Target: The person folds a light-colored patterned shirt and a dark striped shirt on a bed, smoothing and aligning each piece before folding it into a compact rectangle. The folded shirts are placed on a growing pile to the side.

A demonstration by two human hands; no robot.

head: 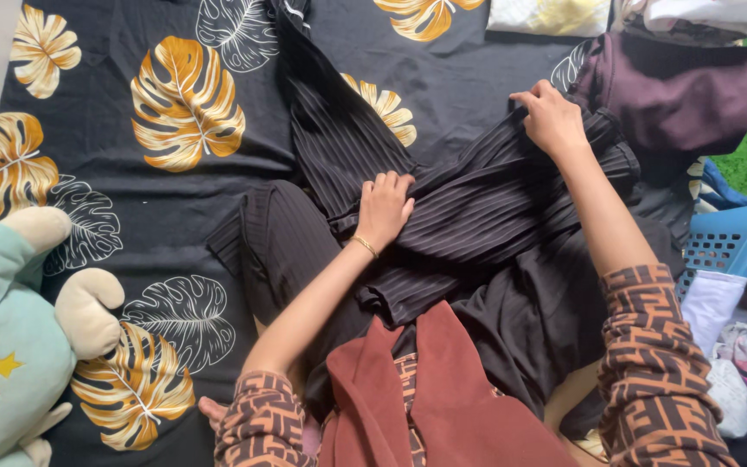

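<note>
While the head camera looks straight down, the one view shows a person seated on a black bedsheet printed with large gold and white leaves (pixel 131 216), both arms out over a black ribbed, pleated garment (pixel 494 207).

Head view. That garment lies across the lap and forward onto the sheet, one long strip running up toward the top edge, the rest bunched in folds at the middle. The left hand (pixel 384 207) rests flat on the folds near the centre, fingers together and extended, palm down; it grips nothing and appears to pin the cloth so it does not slide. A thin gold bracelet (pixel 363 246) sits at that wrist. The right hand (pixel 551 117) lies further out at the garment's far right edge, fingers curled and pinching a fold of the ribbed cloth, seemingly drawing it taut against the pinned part. Both sleeves carry a brown and black geometric pattern (pixel 650 363). A rust-red cloth (pixel 443 406) hangs at the person's chest, nearest the camera.

Count: two hands, one black ribbed garment in hand, one bracelet. Just beyond the right hand lies one dark plum garment (pixel 685 95), touching or nearly touching the ribbed cloth; which, cannot be told. One blue plastic laundry basket (pixel 737 238) sits at the right edge with mixed clothes beside it. One mint-green plush toy with cream paws (pixel 19 329) lies at lower left, well apart from the work.
</note>
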